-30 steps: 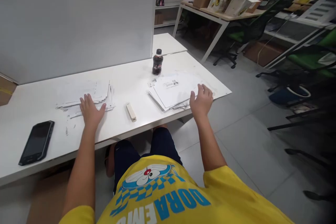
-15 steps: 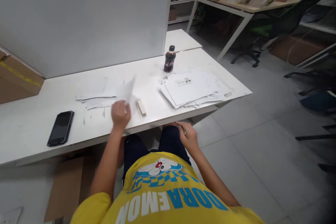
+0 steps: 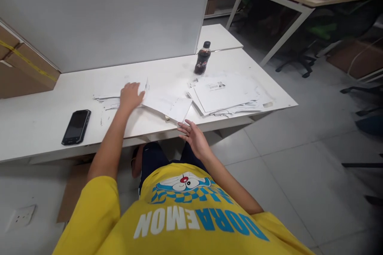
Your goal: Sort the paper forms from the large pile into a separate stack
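Note:
My left hand (image 3: 131,95) rests on the left stack of papers (image 3: 109,101) on the white table (image 3: 38,115), fingers curled round the edge of a loose white sheet (image 3: 166,103) that lies between the two stacks. That sheet covers most of a small cream stapler (image 3: 167,118). My right hand (image 3: 191,134) is open, fingers stretched out, at the table's front edge just below the sheet's corner. A bigger stack of papers (image 3: 227,93) lies to the right.
A black phone (image 3: 76,126) lies at the left front of the table. A dark soda bottle (image 3: 202,58) stands behind the right stack. A grey partition (image 3: 119,12) backs the table. Cardboard boxes (image 3: 20,63) sit at left; another table (image 3: 287,0) and chairs at right.
My left hand lifted a sheet off the left stack and brought it down between the stacks. My right hand left the right stack, dropped below the table, then rose to its front edge.

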The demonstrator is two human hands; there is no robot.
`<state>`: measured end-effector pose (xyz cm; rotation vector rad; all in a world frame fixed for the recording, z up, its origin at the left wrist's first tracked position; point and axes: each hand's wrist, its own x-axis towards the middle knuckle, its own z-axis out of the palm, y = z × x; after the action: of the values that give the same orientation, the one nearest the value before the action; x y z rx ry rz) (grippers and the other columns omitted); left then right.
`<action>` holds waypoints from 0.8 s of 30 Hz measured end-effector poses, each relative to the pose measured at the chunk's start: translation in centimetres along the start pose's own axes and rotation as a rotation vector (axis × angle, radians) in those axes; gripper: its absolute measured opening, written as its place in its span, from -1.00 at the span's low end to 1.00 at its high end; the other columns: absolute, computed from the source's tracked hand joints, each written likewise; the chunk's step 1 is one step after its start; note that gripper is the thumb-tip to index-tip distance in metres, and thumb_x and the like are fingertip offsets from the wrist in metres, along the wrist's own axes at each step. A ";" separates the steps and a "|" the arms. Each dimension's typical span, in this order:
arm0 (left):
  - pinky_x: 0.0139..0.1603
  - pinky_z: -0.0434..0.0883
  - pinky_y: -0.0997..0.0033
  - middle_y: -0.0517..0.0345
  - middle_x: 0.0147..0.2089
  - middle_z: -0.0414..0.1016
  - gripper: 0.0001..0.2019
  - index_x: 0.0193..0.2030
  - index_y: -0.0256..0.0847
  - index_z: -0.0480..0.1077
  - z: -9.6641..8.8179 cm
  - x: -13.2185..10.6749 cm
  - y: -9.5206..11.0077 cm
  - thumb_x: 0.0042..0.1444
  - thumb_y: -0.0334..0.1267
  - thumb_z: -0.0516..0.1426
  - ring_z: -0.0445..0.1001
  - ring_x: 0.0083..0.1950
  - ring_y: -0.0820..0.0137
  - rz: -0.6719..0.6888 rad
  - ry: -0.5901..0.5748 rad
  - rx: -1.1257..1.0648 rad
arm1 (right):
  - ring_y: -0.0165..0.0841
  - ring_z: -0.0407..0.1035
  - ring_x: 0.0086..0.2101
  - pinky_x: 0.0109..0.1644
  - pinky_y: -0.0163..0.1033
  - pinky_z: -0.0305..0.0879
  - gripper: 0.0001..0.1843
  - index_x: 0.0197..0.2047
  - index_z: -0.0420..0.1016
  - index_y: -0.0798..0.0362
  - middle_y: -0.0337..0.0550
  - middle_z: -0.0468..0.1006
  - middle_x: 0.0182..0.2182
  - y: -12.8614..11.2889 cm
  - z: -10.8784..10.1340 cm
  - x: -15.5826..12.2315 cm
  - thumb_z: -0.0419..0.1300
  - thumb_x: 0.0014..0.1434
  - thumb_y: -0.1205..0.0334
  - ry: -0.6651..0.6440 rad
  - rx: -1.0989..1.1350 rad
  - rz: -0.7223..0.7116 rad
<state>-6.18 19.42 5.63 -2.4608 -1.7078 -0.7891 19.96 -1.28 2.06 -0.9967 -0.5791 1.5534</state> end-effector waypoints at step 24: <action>0.43 0.06 -0.05 0.03 0.36 0.28 -0.51 0.29 -0.24 0.29 2.6 -8.7 10.6 0.24 -0.40 -0.10 0.09 0.45 0.16 0.237 -0.220 -0.066 | -0.25 0.42 -0.01 0.06 -0.18 0.34 -0.64 -0.19 0.44 -0.02 -0.16 0.58 -0.07 -0.5 2.6 6.7 0.29 0.00 -0.04 0.032 0.064 -0.114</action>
<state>1.92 8.60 2.28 -2.8186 -1.4262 -0.5775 18.10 5.72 1.92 -0.9228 -0.5521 1.4440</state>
